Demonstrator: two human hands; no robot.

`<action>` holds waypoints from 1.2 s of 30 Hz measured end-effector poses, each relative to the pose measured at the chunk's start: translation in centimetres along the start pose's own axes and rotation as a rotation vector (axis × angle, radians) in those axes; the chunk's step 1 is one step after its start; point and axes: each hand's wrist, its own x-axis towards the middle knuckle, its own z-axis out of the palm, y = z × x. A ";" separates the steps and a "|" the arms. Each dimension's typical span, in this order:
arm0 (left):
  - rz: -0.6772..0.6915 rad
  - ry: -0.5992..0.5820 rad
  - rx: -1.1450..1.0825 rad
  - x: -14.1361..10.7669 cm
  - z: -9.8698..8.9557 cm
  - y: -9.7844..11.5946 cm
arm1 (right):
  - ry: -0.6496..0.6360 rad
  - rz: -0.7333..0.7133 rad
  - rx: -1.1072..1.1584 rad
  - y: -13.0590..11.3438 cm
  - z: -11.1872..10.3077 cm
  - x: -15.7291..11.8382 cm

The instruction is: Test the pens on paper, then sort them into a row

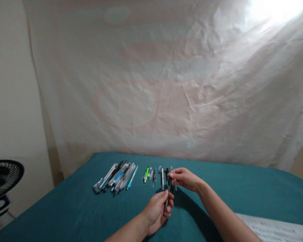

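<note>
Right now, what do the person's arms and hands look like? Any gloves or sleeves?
No gloves! The left hand and right hand are bare, with ordinary fingers. No sleeves, watches or bracelets show on the forearms. It's too blurry to tell about rings.

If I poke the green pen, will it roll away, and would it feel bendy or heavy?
The green pen may roll a little, since it looks slim, though the white piece close on its right might block it. It's probably stiff, because it lies straight, and likely light, being so thin.
</note>
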 end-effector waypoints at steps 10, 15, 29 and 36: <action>0.044 -0.052 0.138 -0.2 0.4 -0.3 | 0.372 -0.233 0.122 -0.8 -4.0 1.2; 0.032 -0.049 0.167 -0.2 0.5 -0.4 | 0.611 -0.279 0.086 0.4 -6.7 1.9; 0.026 -0.035 0.180 -0.3 0.6 -0.3 | 0.771 -0.099 -0.585 5.1 -6.9 2.9; 0.036 -0.051 0.167 -0.1 0.3 -0.4 | 0.808 -0.127 -0.895 4.9 -6.5 2.8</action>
